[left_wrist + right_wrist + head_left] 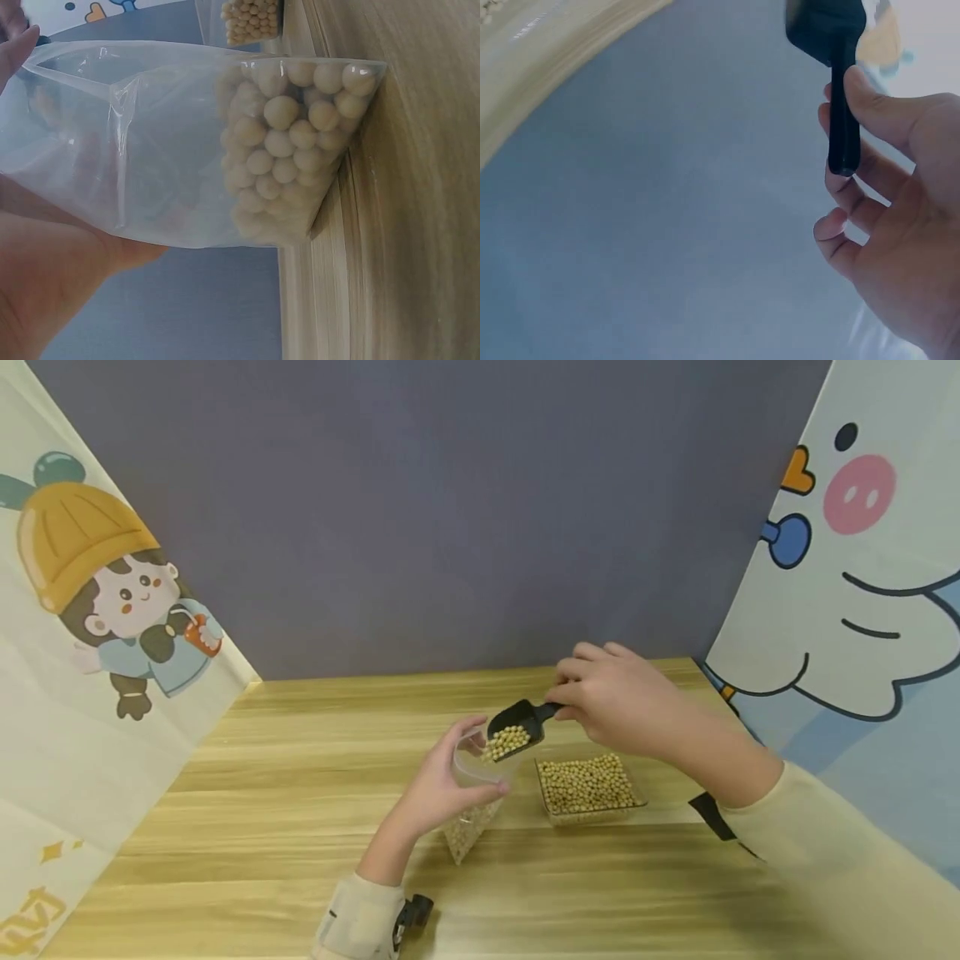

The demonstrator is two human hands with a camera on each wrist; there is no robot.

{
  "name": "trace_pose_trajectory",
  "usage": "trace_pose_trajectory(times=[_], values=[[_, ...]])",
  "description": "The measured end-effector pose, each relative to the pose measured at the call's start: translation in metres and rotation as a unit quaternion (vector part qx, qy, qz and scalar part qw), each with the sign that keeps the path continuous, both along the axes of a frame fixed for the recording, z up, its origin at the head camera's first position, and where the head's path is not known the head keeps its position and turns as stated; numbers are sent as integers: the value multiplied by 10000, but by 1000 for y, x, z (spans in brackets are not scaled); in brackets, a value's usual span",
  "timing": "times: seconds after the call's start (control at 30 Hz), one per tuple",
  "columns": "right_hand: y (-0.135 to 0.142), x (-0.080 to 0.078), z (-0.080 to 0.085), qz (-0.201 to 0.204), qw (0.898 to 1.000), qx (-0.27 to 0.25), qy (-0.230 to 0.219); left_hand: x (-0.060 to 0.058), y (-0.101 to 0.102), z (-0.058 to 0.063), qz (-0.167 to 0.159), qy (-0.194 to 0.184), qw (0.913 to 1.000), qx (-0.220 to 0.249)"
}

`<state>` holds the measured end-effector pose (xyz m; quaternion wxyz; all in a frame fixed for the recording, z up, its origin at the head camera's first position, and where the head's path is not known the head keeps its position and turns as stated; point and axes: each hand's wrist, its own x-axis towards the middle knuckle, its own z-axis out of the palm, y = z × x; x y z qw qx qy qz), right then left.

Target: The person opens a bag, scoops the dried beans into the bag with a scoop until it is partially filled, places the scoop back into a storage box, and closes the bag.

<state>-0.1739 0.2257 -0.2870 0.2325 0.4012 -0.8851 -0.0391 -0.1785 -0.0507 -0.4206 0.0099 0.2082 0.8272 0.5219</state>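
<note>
Yellow beans (507, 740) are lying in the black scoop (512, 713), which is sitting at the mouth of the clear bag (172, 142); from my distant seat I am not managing to tell whether its lip is dipping inside the rim. Above and to the right of the bag, the right hand (611, 693) is pinching the scoop's handle, while the left hand (438, 781) is curving around the bag's upper part, thumb and fingers holding the mouth wide. More beans are filling the bag's bottom, and a clear tray (592, 817) of them is standing to the bag's right on the table (262, 793). I am judging the pour to be the step in hand, so I am favouring a slow tilt, with the lip well within the rim and aiming at the middle of the mouth, since round beans are probably going to be rolling all at once. I am also wanting a steady left grip near the rim, because a sagging edge is likely to be spilling beans beside the bag.
</note>
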Motion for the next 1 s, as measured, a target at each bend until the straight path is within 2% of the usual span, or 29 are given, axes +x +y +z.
trace_pose_trajectory(times=[0.13, 0.27, 0.33, 0.43, 0.53, 0.6, 0.7, 0.77, 0.9, 1.0], values=[[-16, 6, 5, -63, 9976, 615, 311, 0, 2, -1, -36, -28, 10000, -4], [-14, 11, 7, -180, 9966, 698, 392, 0, 3, -3, -143, 58, 9999, -11], [-4, 13, 6, -289, 9979, 476, 345, -1, 3, -4, -166, 100, 9998, -4], [24, 11, -3, -465, 9988, -159, 92, 0, 3, -6, -111, 92, 9999, 3], [59, 4, -22, -558, 9955, -760, -95, 2, 2, -7, -20, 11, 10000, 44], [80, 0, -37, -594, 9944, -867, -136, 3, 2, -6, 7, -37, 10000, 52], [101, -2, -55, -554, 9954, -765, -141, 3, 2, -5, 11, -61, 10000, 24], [107, -3, -60, -512, 9961, -668, -247, 2, 2, -4, 26, -55, 10000, 2], [100, -5, -59, -579, 9963, -371, -510, 0, 3, -3, 52, -43, 10000, 24], [87, -7, -57, -678, 9955, 109, -659, -1, 4, -3, 47, -27, 10000, 20]])
